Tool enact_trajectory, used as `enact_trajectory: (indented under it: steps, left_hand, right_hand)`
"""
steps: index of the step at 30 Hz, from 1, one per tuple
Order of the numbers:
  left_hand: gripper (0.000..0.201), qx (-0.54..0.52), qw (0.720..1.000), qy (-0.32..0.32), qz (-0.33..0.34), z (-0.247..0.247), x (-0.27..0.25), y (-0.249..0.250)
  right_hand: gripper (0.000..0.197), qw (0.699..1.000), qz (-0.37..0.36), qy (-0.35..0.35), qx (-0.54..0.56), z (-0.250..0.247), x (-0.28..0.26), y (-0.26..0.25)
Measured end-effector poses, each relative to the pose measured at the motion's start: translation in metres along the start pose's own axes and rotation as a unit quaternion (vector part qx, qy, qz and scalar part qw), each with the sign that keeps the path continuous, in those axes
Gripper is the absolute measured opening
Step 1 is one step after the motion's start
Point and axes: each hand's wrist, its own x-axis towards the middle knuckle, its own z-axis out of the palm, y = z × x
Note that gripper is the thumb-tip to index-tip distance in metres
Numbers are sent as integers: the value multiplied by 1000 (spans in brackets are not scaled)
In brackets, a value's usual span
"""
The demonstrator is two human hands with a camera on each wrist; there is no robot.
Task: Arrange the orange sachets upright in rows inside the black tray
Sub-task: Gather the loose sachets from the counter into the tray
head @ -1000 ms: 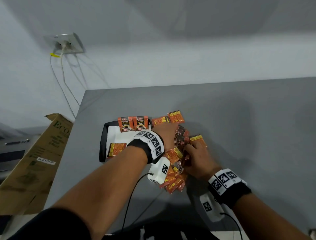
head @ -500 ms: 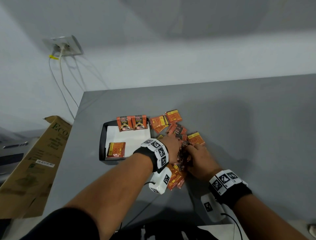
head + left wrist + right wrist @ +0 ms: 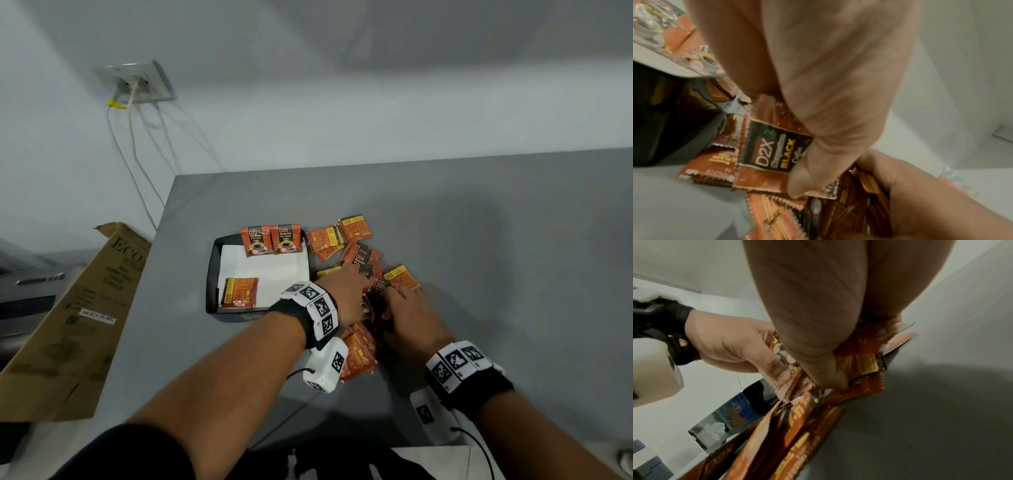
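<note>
— Two thin orange foil sachets (image 3: 270, 240) upright at twelve o'clock in shallow black plastic tray (image 3: 209, 274); loose pile (image 3: 356, 260) at three o'clock. Light, floppy, slick?

— Likely. Best pinched by crimped edges. Left hand (image 3: 807, 175) pinching one, right hand (image 3: 830, 378) clutching several — visible only from wrists.

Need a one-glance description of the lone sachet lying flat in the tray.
Find the black tray near the grey table's left edge, lined with white paper. Two sachets stand upright at its far wall. The flat sachet lies alone at the near left corner, yellow-labelled back side up.
</note>
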Motion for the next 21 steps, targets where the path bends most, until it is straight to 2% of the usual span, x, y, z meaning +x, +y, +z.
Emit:
enact_trajectory:
  steps: [2, 4, 7, 9, 11, 15, 18, 21]
  left_hand:
    - [18, -65, 998, 18, 2, 0, 0, -4]
    - [16, -129, 991, 29, -15, 0, -2, -8]
    - [43, -208, 975, 64, -36, -5, -8, -15]
    - [50, -251, 964, 89, -26, -11, -12, -20]
    - [49, -290, 952, 100, -19, -17, -16, -28]
    - [27, -337, 934, 109, -45, -24, -24, -43]
    - [19, -355, 924, 126, -57, -26, -33, -51]
    - [18, -368, 919, 123, -70, -25, -42, -62]
  right_hand:
    - [62, 1000, 3, 0, -17, 0, -1, -1]
    - [61, 999, 6, 0, -39, 1, -4, -3]
    - [58, 999, 12, -8, -50, 0, -6, -5]
    - [59, 999, 16, -9, -33, -1, -8, -5]
    - [62, 999, 12, -15, -28, -2, -11, -6]
    - [65, 998, 22, -24, -63, -2, -14, -9]
    - [72, 997, 36, -36, -54, -1, -17, -11]
    - [57, 998, 53, -46, -4, -4, -21, -11]
